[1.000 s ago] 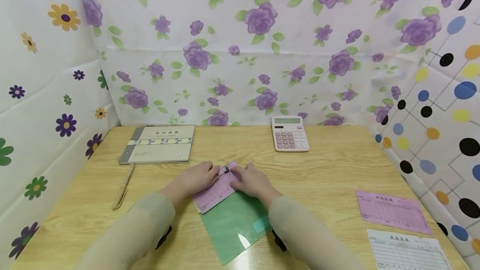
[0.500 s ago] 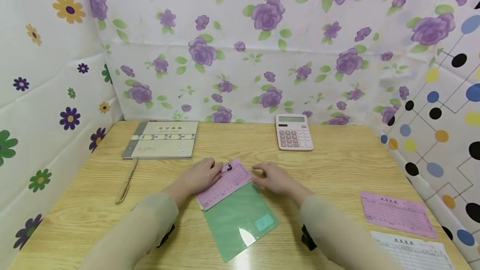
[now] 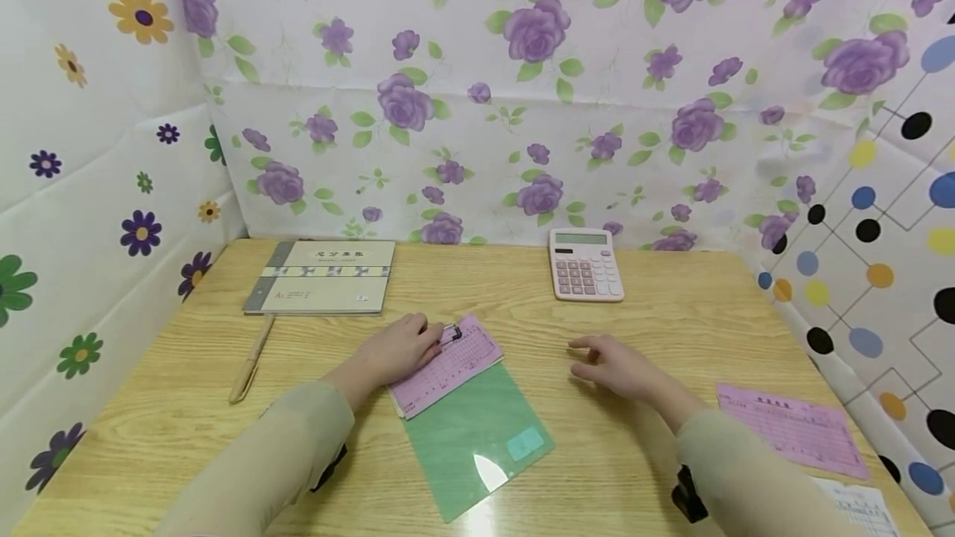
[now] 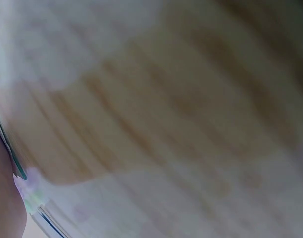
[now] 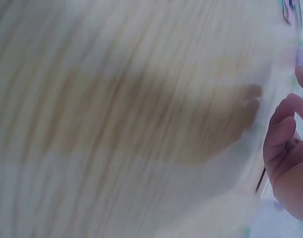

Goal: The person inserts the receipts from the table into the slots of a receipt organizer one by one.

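Note:
In the head view a green plastic clipboard (image 3: 477,446) lies slanted on the table with a pink printed slip (image 3: 455,371) over its upper part. A metal clip with a black part (image 3: 456,333) sits at the slip's top edge. My left hand (image 3: 399,348) holds the clipboard's top left, its fingers bent over the clip and slip; its underside is hidden. In the left wrist view part of that hand (image 4: 5,191) shows beside a thin green edge (image 4: 15,163). My right hand (image 3: 615,365) holds nothing and hovers right of the clipboard, fingers loosely bent.
A ledger book (image 3: 328,278) lies at the back left with a tan pen (image 3: 251,361) in front. A pink calculator (image 3: 585,265) is at the back. At right lie another pink slip (image 3: 798,429) and a white form (image 3: 858,508), partly covered by the right sleeve (image 3: 761,471).
My right hand has let go of the slip and moved right, away from the clipboard. The left hand stays on the clip and slip. The view has shifted slightly.

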Tool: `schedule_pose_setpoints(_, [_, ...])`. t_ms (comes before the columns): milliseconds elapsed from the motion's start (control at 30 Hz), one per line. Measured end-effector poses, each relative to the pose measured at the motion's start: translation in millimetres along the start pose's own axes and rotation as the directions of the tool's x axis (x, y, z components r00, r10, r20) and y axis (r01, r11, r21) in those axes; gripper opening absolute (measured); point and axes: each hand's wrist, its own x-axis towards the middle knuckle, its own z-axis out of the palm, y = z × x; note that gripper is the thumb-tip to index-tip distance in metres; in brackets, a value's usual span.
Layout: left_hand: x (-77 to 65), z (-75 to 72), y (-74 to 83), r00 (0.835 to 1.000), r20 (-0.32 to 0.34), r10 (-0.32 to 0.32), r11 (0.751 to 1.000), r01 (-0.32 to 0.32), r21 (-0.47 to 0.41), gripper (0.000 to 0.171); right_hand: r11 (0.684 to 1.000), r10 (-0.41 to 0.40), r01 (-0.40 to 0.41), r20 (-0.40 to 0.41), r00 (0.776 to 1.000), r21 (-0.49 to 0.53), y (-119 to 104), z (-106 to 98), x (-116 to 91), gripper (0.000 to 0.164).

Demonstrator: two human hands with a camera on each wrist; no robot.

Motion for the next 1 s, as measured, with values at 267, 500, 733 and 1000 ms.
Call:
schedule_pose_setpoints(267, [-0.1,1.9,-1.8,1.000,-0.005,0.007,1.000,-0.007,0.010,0.037,1.000,-0.002,0.002,-0.012,1.000,0.020,24,-14,-18,0.048])
schedule_pose_setpoints(500, [-2.2,2.5,-1.8,1.000,-0.018,0.021,1.000,-0.021,0.003,0.037,1.000,0.016,-0.016,-0.022,1.000,0.003,36,-24,-33,0.049])
schedule_pose_setpoints(733, [-4.2,4.2,-0.9,1.000,-0.011,0.007,1.000,-0.007,-0.012,0.045,0.998,0.054,-0.053,-0.025,0.998,0.032,52,-32,-49,0.053])
schedule_pose_setpoints(1000, [-0.6,4.3,-0.4,1.000,-0.012,0.007,1.000,-0.007,-0.011,0.046,0.991,0.110,-0.108,-0.029,0.994,0.075,67,-48,-74,0.056])
